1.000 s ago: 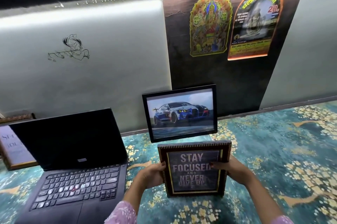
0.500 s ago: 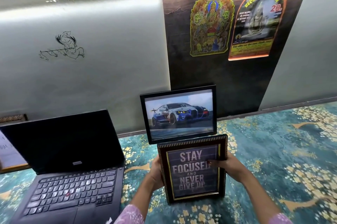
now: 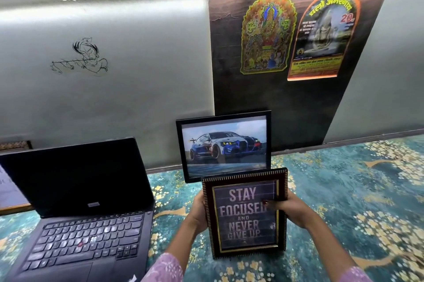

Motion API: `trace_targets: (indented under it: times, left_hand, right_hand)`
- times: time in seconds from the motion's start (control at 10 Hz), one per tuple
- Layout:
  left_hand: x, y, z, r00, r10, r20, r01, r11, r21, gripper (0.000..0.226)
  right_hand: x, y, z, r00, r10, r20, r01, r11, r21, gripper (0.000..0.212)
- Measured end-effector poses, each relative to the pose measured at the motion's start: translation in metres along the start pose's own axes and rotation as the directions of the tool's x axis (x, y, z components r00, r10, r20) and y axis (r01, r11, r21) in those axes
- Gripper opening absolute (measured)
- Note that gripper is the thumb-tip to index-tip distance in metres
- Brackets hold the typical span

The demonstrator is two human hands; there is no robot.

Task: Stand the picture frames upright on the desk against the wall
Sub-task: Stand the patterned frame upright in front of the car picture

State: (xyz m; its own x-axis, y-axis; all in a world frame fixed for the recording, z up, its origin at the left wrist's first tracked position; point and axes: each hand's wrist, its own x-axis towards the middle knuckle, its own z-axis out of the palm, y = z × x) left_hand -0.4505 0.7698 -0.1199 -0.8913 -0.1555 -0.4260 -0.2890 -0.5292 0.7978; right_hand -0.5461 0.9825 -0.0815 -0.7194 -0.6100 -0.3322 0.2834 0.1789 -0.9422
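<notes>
A dark patterned frame reading "STAY FOCUSED AND NEVER GIVE UP" (image 3: 246, 213) is held upright in front of me, its lower edge close to the teal floral desk cover (image 3: 344, 201). My left hand (image 3: 198, 214) grips its left edge from behind. My right hand (image 3: 291, 209) holds the right edge, thumb across the glass. Behind it a black frame with a blue and white car picture (image 3: 223, 144) stands upright against the wall. At the far left, part of another frame with a light picture (image 3: 9, 192) leans at the wall, mostly hidden by the laptop.
An open black laptop (image 3: 78, 201) sits at the left on the desk. Two colourful religious posters (image 3: 267, 34) hang on a dark wall panel above. The desk cover stretches off to the right of the frames.
The quote frame has moved a little nearer the car frame and now overlaps its lower edge. Both hands keep their grip. The view has drifted slightly.
</notes>
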Motion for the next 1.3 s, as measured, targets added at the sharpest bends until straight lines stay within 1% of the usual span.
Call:
trace_targets:
  times: [0.1, 0.2, 0.3, 0.4, 0.5, 0.6, 0.7, 0.8, 0.9, 1.0, 1.1, 1.2, 1.3]
  left_hand:
    - [0.001, -0.003, 0.004, 0.999, -0.053, -0.013, 0.053, 0.999, -0.005, 0.057]
    - [-0.001, -0.011, 0.002, 0.996, -0.085, -0.025, 0.085, 0.996, 0.005, 0.059]
    - [-0.006, -0.017, -0.001, 0.997, -0.067, -0.044, 0.067, 0.998, 0.007, 0.056]
    - [-0.012, -0.021, -0.005, 0.999, -0.005, -0.053, 0.004, 1.000, -0.025, 0.065]
    - [-0.025, -0.025, -0.007, 0.998, 0.053, 0.023, -0.052, 0.998, -0.043, 0.084]
    - [-0.038, -0.032, -0.005, 0.999, 0.040, 0.026, -0.043, 0.994, 0.105, 0.074]
    - [-0.030, -0.041, -0.010, 0.987, -0.021, -0.162, 0.065, 0.961, 0.269, 0.092]
    - [0.003, -0.074, -0.041, 0.968, -0.032, -0.248, 0.126, 0.919, 0.373, 0.114]
    - [-0.002, -0.074, -0.038, 0.960, -0.037, -0.277, 0.136, 0.929, 0.346, 0.112]
    - [-0.043, -0.043, 0.003, 0.954, -0.012, -0.299, 0.114, 0.939, 0.325, 0.107]
    - [-0.059, -0.032, 0.022, 0.951, 0.025, -0.309, 0.087, 0.935, 0.344, 0.069]
    - [-0.064, -0.032, 0.026, 0.956, 0.114, -0.269, -0.014, 0.937, 0.348, 0.022]
    - [-0.072, -0.035, 0.021, 0.936, 0.176, -0.306, -0.075, 0.946, 0.314, 0.017]
  right_hand:
    - [-0.001, 0.006, -0.003, 0.997, 0.008, -0.076, -0.004, 0.999, 0.043, 0.027]
    - [-0.003, 0.005, -0.002, 0.998, 0.015, -0.062, -0.012, 0.999, 0.046, 0.024]
    - [-0.003, 0.004, 0.000, 0.999, 0.023, -0.027, -0.023, 1.000, 0.009, 0.023]
    - [-0.006, 0.012, 0.000, 0.999, 0.039, -0.038, -0.039, 0.999, -0.011, 0.020]
    - [-0.013, 0.023, 0.000, 0.997, 0.032, -0.064, -0.034, 0.999, -0.019, 0.019]
    - [-0.019, 0.024, 0.003, 0.997, 0.017, -0.073, -0.021, 0.999, -0.050, 0.019]
    - [-0.024, 0.022, 0.007, 0.994, 0.020, -0.109, -0.028, 0.997, -0.068, 0.017]
    - [-0.027, 0.021, 0.008, 0.991, 0.020, -0.133, -0.033, 0.995, -0.093, 0.015]
    - [-0.026, 0.025, 0.010, 0.987, 0.027, -0.158, -0.042, 0.995, -0.095, 0.016]
    - [-0.025, 0.027, 0.014, 0.980, 0.027, -0.197, -0.042, 0.996, -0.073, 0.016]
    - [-0.027, 0.028, 0.015, 0.972, 0.028, -0.235, -0.044, 0.997, -0.066, 0.024]
    - [-0.029, 0.034, 0.016, 0.964, -0.032, -0.263, 0.012, 0.997, -0.077, 0.027]
    - [-0.041, 0.035, 0.022, 0.934, -0.081, -0.349, 0.065, 0.996, -0.056, 0.032]
